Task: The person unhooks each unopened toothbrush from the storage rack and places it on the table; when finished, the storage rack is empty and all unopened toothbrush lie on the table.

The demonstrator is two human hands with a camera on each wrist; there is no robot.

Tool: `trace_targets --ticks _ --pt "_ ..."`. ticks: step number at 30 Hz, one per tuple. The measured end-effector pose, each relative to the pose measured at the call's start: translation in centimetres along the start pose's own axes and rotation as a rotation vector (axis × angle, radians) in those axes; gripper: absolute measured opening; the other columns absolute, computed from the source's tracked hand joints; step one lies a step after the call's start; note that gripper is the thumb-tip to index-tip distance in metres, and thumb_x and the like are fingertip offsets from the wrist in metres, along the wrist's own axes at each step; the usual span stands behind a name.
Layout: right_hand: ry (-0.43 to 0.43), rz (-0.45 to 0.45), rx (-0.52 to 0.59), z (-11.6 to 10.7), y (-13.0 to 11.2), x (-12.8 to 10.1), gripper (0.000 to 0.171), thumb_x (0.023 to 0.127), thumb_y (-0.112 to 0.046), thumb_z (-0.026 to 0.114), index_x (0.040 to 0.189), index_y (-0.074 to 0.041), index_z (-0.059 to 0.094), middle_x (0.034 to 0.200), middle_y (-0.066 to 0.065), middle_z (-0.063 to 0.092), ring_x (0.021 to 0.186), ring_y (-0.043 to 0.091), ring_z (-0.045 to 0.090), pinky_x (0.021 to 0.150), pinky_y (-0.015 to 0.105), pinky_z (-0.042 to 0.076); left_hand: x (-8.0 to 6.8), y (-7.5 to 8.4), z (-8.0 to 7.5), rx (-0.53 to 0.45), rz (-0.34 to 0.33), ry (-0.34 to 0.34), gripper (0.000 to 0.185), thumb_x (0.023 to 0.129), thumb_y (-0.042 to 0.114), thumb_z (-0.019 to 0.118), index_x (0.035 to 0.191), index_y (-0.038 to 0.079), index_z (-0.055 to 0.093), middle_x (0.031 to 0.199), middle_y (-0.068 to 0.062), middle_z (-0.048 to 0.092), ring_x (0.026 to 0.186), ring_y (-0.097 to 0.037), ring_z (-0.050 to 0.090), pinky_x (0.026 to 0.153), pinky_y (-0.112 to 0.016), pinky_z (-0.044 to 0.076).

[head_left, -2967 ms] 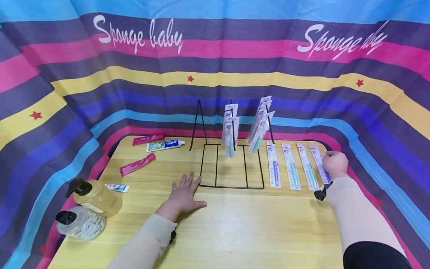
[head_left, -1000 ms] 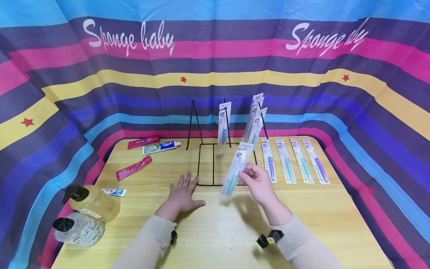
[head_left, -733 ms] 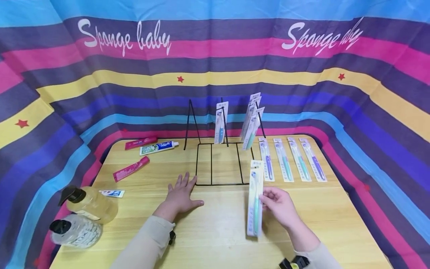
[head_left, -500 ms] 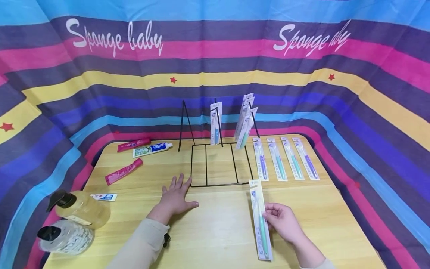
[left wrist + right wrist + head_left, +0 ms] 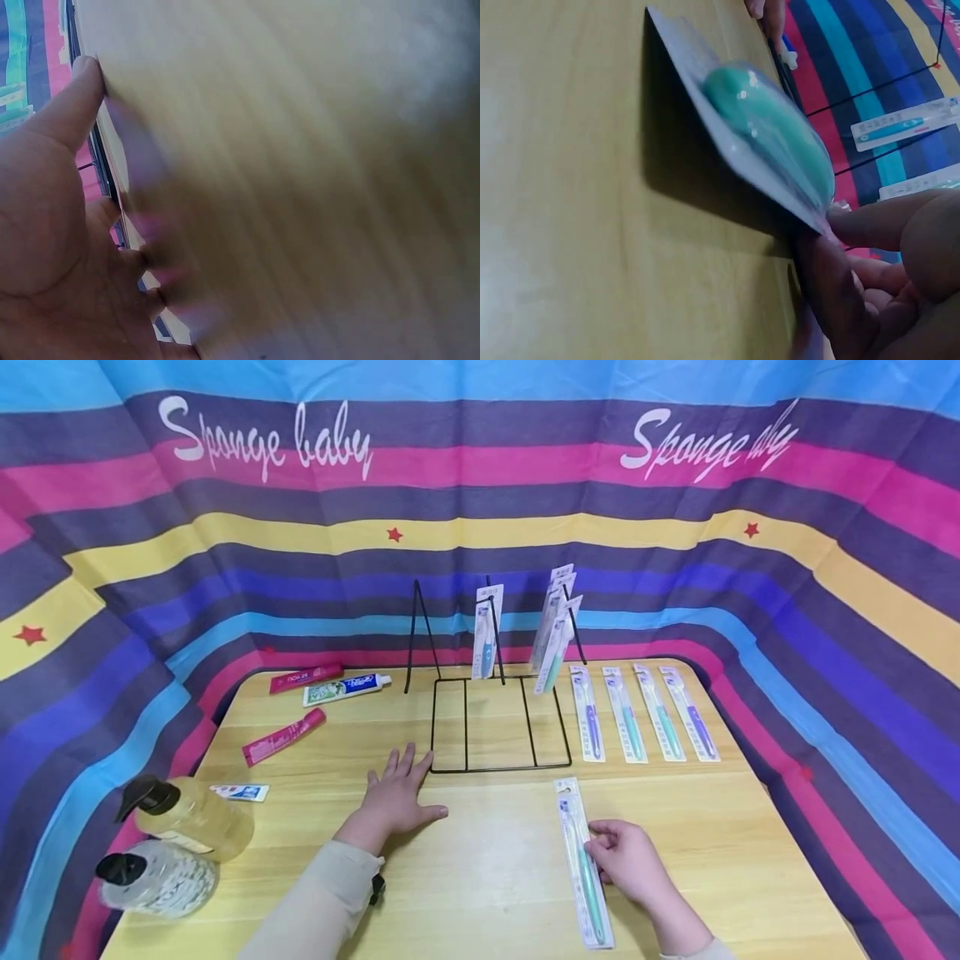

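Note:
My right hand [image 5: 626,860] pinches the edge of a packaged toothbrush [image 5: 583,864] with a green handle, between thumb and fingers. In the right wrist view this blister pack [image 5: 772,135] is tilted, with a shadow beneath it on the wood. My left hand [image 5: 393,802] rests on the table with fingers spread, fingertips by the front left corner of a black wire rack [image 5: 465,727]. One blue packaged toothbrush [image 5: 487,635] hangs on the rack's middle hook. Several more packs [image 5: 557,643] hang on its right hook. The left wrist view shows the left palm [image 5: 45,225] and blurred wood.
Right of the rack lies a row of several packaged toothbrushes [image 5: 624,718], purple and green. At the left are toothpaste tubes [image 5: 345,690] and two pump bottles [image 5: 198,822], [image 5: 161,878]. A striped curtain [image 5: 457,502] surrounds the table [image 5: 487,893].
My right hand has come from the far right end of the row and carried the green toothbrush pack down to the front right. The middle hook holds fewer packs. My left hand has stayed put.

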State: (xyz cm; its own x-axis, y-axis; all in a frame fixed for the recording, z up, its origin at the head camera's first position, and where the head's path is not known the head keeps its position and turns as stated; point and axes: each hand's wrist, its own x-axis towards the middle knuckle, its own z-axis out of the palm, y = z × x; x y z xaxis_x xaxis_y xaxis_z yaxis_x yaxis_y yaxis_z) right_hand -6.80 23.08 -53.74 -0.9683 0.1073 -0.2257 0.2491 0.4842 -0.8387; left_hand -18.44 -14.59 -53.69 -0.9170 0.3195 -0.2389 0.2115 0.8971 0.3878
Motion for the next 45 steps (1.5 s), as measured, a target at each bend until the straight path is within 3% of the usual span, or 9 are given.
trace_targets --ticks 6,11,19,23,27,30,33,37,45 --pt "0.030 -0.046 -0.195 -0.1 -0.4 -0.3 0.039 0.092 -0.003 0.077 0.126 0.013 0.067 0.068 -0.001 0.060 0.054 0.014 0.056 0.049 0.026 0.048 -0.1 0.2 -0.2 0.001 -0.002 -0.002 0.103 0.090 0.068 0.073 0.170 0.020 0.028 0.176 -0.019 0.009 0.161 -0.046 0.003 0.117 -0.082 0.008" --pt "0.058 -0.112 -0.234 -0.8 -2.0 0.4 0.037 0.093 -0.007 0.075 0.126 0.009 0.068 0.073 -0.001 0.062 0.055 0.013 0.054 0.048 0.026 0.047 -0.1 0.3 -0.2 0.006 -0.006 -0.005 0.103 0.090 0.068 0.072 0.170 0.021 0.028 0.177 -0.018 0.008 0.161 -0.046 0.003 0.117 -0.082 0.008" --pt "0.180 -0.566 0.013 -1.5 -9.5 5.1 0.024 0.093 0.005 0.075 0.116 0.006 0.073 0.093 0.010 0.073 0.084 0.020 0.067 0.068 0.022 0.059 0.0 0.0 -0.2 0.003 -0.013 -0.003 0.103 0.090 0.068 0.073 0.170 0.021 0.027 0.177 -0.018 0.008 0.161 -0.046 0.002 0.118 -0.081 0.006" --pt "0.124 -0.735 0.136 -0.6 -14.0 8.3 0.042 0.094 0.008 0.072 0.134 0.011 0.063 0.122 0.025 0.071 0.108 0.038 0.069 0.089 0.034 0.062 -0.1 -0.1 -0.1 0.004 -0.016 0.001 0.104 0.090 0.068 0.073 0.170 0.021 0.028 0.177 -0.018 0.008 0.161 -0.046 0.002 0.118 -0.081 0.006" --pt "0.051 -0.742 0.158 1.0 -17.9 11.2 0.063 0.096 0.008 0.068 0.154 0.010 0.044 0.151 0.030 0.051 0.132 0.045 0.056 0.106 0.050 0.054 -0.1 0.0 -0.2 -0.010 -0.005 0.007 0.103 0.089 0.066 0.075 0.169 0.019 0.030 0.176 -0.019 0.010 0.161 -0.047 0.003 0.117 -0.081 0.006" --pt "0.092 -0.722 0.093 2.4 -20.0 13.3 0.064 0.099 0.005 0.066 0.157 0.008 0.039 0.158 0.028 0.043 0.139 0.042 0.050 0.111 0.052 0.049 -0.1 0.1 -0.2 -0.007 0.002 0.009 0.103 0.089 0.066 0.075 0.169 0.019 0.030 0.176 -0.019 0.010 0.161 -0.046 0.003 0.118 -0.081 0.006" --pt "0.164 -0.677 0.066 3.3 -21.2 15.3 0.062 0.102 0.003 0.062 0.158 0.008 0.036 0.156 0.029 0.042 0.138 0.044 0.050 0.113 0.050 0.048 0.0 0.2 -0.2 -0.004 0.004 0.011 0.102 0.090 0.065 0.075 0.169 0.019 0.030 0.176 -0.019 0.010 0.161 -0.047 0.003 0.118 -0.081 0.006" --pt "0.237 -0.607 0.156 3.7 -22.3 17.7 0.051 0.101 0.008 0.056 0.151 0.012 0.043 0.146 0.033 0.052 0.129 0.047 0.057 0.110 0.050 0.049 0.0 0.4 -0.1 -0.009 0.000 0.007 0.102 0.089 0.064 0.076 0.169 0.020 0.030 0.176 -0.018 0.009 0.161 -0.046 0.002 0.118 -0.081 0.006" --pt "0.228 -0.517 0.283 4.1 -23.6 20.4 0.032 0.099 0.007 0.064 0.130 0.015 0.064 0.119 0.034 0.069 0.108 0.039 0.069 0.098 0.034 0.055 -0.1 0.5 -0.3 0.003 -0.015 0.000 0.102 0.089 0.065 0.075 0.169 0.021 0.030 0.177 -0.017 0.009 0.161 -0.045 0.003 0.118 -0.080 0.008"
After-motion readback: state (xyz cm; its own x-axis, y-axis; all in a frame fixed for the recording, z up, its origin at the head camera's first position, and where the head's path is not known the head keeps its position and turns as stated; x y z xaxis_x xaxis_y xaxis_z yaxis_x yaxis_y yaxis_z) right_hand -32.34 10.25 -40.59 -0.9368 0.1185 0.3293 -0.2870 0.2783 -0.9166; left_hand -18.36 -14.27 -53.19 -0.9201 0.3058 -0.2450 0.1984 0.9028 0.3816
